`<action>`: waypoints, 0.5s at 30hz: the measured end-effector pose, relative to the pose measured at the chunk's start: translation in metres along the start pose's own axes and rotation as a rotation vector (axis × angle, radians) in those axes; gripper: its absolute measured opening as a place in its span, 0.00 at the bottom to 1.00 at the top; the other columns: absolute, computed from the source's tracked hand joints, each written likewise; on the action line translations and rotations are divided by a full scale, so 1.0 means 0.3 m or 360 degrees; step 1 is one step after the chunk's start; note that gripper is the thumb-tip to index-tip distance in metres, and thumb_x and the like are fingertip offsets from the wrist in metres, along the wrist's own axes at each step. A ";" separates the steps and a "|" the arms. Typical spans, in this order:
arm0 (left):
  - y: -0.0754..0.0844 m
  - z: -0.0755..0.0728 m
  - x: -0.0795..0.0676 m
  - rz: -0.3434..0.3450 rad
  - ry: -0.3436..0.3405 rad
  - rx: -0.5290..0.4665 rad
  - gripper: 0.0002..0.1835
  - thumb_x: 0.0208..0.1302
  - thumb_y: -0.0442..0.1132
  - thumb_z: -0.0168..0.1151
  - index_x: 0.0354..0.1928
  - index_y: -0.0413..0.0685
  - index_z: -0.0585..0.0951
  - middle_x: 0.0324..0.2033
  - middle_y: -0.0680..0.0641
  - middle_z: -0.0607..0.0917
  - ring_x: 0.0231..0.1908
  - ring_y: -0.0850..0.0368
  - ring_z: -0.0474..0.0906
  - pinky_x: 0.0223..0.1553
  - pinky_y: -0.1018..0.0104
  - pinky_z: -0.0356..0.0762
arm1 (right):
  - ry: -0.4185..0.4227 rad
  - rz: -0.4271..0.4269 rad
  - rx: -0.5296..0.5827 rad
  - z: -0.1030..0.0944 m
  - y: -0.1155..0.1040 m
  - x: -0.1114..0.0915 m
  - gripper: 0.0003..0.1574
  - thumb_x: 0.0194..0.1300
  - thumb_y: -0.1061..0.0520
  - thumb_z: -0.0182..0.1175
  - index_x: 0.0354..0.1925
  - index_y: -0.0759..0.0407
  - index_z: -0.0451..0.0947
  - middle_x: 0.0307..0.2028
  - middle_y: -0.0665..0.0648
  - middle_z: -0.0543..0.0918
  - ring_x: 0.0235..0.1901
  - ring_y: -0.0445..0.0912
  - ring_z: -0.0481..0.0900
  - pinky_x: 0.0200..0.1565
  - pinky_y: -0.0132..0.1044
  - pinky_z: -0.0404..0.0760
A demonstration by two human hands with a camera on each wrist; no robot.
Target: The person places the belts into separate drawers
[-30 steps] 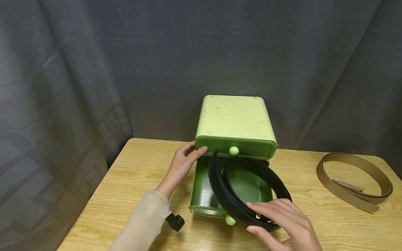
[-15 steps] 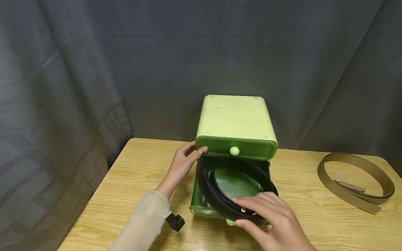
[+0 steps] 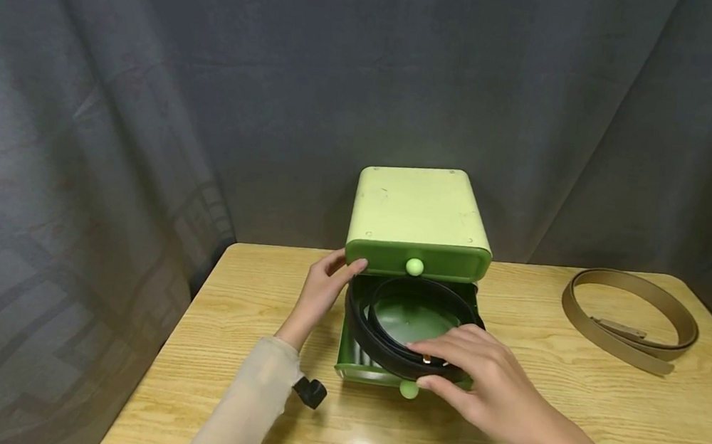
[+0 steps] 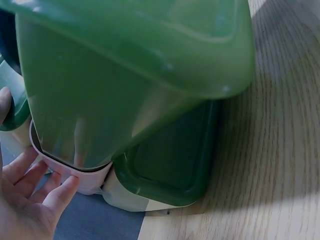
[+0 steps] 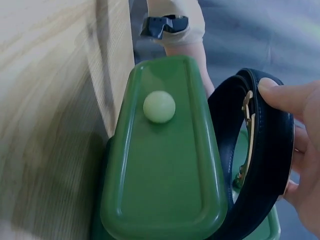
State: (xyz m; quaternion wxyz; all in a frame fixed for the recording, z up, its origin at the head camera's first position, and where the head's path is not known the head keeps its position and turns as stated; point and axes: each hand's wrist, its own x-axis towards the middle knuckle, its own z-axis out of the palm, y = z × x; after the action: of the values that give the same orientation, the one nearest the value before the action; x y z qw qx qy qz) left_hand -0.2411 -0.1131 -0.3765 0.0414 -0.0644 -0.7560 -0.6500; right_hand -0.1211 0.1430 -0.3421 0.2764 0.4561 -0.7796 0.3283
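A coiled black belt [image 3: 376,345] with a gold buckle [image 5: 248,135] hangs over the pulled-out green drawer [image 3: 354,373], its far side reaching down into it. My right hand [image 3: 485,377] pinches the near side of the coil between thumb and fingers, close above the drawer's front and its round knob [image 3: 408,389]. Against the left side of the pale green cabinet [image 3: 418,206], my left hand [image 3: 323,290] rests with its thumb at the upper drawer's front corner. In the left wrist view, the fingers [image 4: 62,192] of that hand touch the cabinet's side below the drawer opening.
A coiled tan belt [image 3: 627,352] lies at the right of the wooden table [image 3: 246,297]. The upper drawer [image 3: 378,256] is closed. Grey curtains [image 3: 317,89] hang behind and to the left of the table.
My right hand has carried the black belt leftward over the pulled-out drawer and then lowered it a little into it. The left hand has stayed at the cabinet.
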 end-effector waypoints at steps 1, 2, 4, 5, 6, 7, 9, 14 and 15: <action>0.002 0.000 -0.002 -0.0004 -0.0005 -0.0004 0.28 0.64 0.53 0.67 0.62 0.46 0.78 0.63 0.45 0.76 0.66 0.50 0.69 0.64 0.51 0.69 | -0.0002 -0.0022 -0.0004 0.001 0.008 -0.001 0.22 0.71 0.43 0.59 0.50 0.56 0.85 0.41 0.46 0.87 0.38 0.39 0.80 0.48 0.28 0.71; 0.019 0.000 -0.011 -0.0005 -0.0011 0.0001 0.28 0.65 0.51 0.67 0.63 0.45 0.78 0.63 0.44 0.76 0.66 0.49 0.68 0.64 0.51 0.69 | -0.0007 -0.0034 -0.0005 0.001 0.015 -0.003 0.22 0.70 0.43 0.59 0.50 0.56 0.85 0.41 0.46 0.87 0.38 0.39 0.80 0.48 0.28 0.71; 0.055 0.000 -0.029 -0.0014 -0.0025 0.0009 0.27 0.66 0.49 0.66 0.63 0.42 0.77 0.63 0.42 0.76 0.66 0.47 0.68 0.64 0.51 0.69 | -0.0019 -0.0059 0.0003 0.000 0.027 -0.004 0.21 0.69 0.45 0.61 0.50 0.57 0.85 0.40 0.47 0.87 0.37 0.40 0.79 0.47 0.28 0.70; 0.072 0.000 -0.037 -0.0015 -0.0034 0.0008 0.27 0.67 0.47 0.65 0.63 0.41 0.77 0.64 0.41 0.75 0.66 0.47 0.68 0.64 0.51 0.69 | -0.0032 -0.0059 0.0002 -0.001 0.033 -0.005 0.21 0.69 0.44 0.61 0.50 0.57 0.85 0.40 0.46 0.87 0.37 0.40 0.78 0.45 0.28 0.70; 0.090 -0.001 -0.045 -0.0022 -0.0040 0.0012 0.26 0.67 0.46 0.65 0.63 0.40 0.77 0.64 0.40 0.75 0.66 0.46 0.68 0.64 0.51 0.69 | -0.0044 -0.0058 0.0004 -0.002 0.039 -0.005 0.21 0.69 0.44 0.61 0.50 0.56 0.85 0.40 0.46 0.87 0.37 0.40 0.78 0.45 0.27 0.70; 0.108 0.000 -0.054 -0.0026 -0.0045 0.0018 0.26 0.68 0.45 0.64 0.63 0.39 0.77 0.64 0.40 0.75 0.66 0.46 0.67 0.64 0.51 0.69 | -0.0056 -0.0059 0.0003 -0.004 0.044 -0.006 0.21 0.69 0.44 0.61 0.50 0.56 0.85 0.40 0.45 0.86 0.37 0.40 0.78 0.44 0.27 0.70; 0.125 0.000 -0.061 -0.0028 -0.0051 0.0022 0.26 0.68 0.45 0.64 0.63 0.38 0.77 0.63 0.39 0.75 0.66 0.46 0.68 0.65 0.52 0.68 | -0.0077 -0.0070 0.0020 -0.007 0.052 -0.005 0.21 0.68 0.44 0.62 0.50 0.56 0.85 0.40 0.44 0.86 0.36 0.39 0.77 0.43 0.26 0.70; 0.125 0.000 -0.061 -0.0030 -0.0047 0.0024 0.26 0.68 0.45 0.64 0.64 0.38 0.76 0.64 0.39 0.75 0.66 0.46 0.68 0.65 0.52 0.68 | -0.0143 -0.0099 0.0046 -0.012 0.070 -0.004 0.19 0.68 0.46 0.63 0.51 0.54 0.84 0.40 0.43 0.85 0.36 0.38 0.77 0.42 0.26 0.70; 0.125 0.000 -0.062 -0.0034 -0.0044 0.0025 0.26 0.68 0.45 0.64 0.64 0.38 0.76 0.64 0.39 0.75 0.66 0.46 0.68 0.65 0.52 0.67 | -0.0159 -0.0097 0.0043 -0.013 0.073 -0.004 0.19 0.68 0.46 0.63 0.51 0.54 0.84 0.40 0.43 0.85 0.36 0.38 0.77 0.42 0.26 0.70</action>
State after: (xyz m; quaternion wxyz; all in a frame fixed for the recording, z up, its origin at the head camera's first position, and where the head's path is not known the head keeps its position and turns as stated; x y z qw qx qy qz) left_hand -0.2172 -0.1085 -0.3426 0.0245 -0.0649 -0.7623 -0.6435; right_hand -0.1397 0.1546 -0.3462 0.2408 0.4991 -0.7737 0.3071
